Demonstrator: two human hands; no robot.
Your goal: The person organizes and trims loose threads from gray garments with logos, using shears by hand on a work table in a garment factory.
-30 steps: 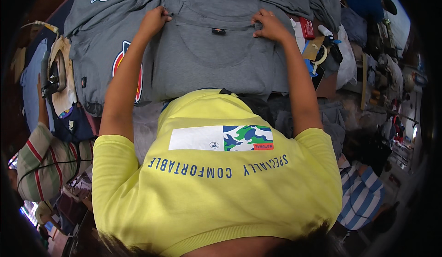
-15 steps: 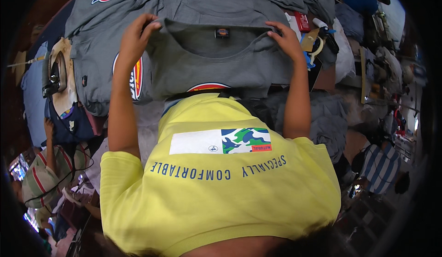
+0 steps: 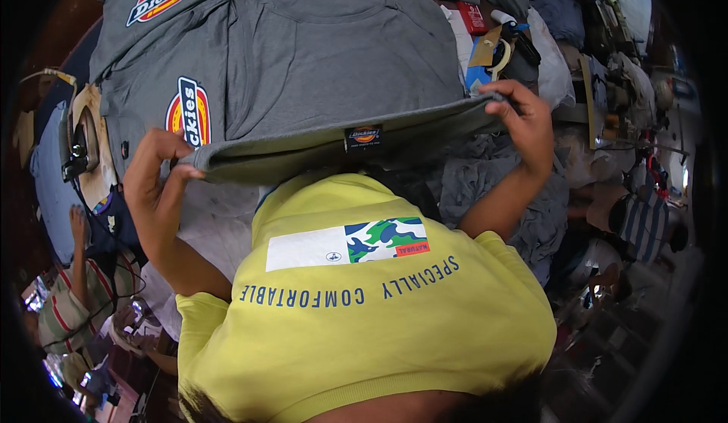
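Note:
A grey T-shirt (image 3: pixel 280 162) is stretched between my two hands, lifted close in front of my chest. My left hand (image 3: pixel 158 164) pinches one end of its upper edge, and my right hand (image 3: pixel 523 123) pinches the other. A black label (image 3: pixel 363 138) shows inside the neck, midway between the hands. The lower part of the shirt is hidden behind its edge and my body. Beyond it, more grey T-shirts (image 3: pixel 341 51) lie spread on the table, some with a red and yellow printed badge (image 3: pixel 189 112).
An iron (image 3: pixel 83 139) rests on a scorched pad at left, near another person's hand (image 3: pixel 78 226). At right lie a red box (image 3: pixel 470 18), a tape roll (image 3: pixel 500 57) and a heap of grey cloth (image 3: pixel 493 184). A person in stripes (image 3: pixel 644 226) is further right.
Both hands have drawn the T-shirt up off the pile toward my chest, spreading wider apart. Its neck opening has narrowed to a long taut edge.

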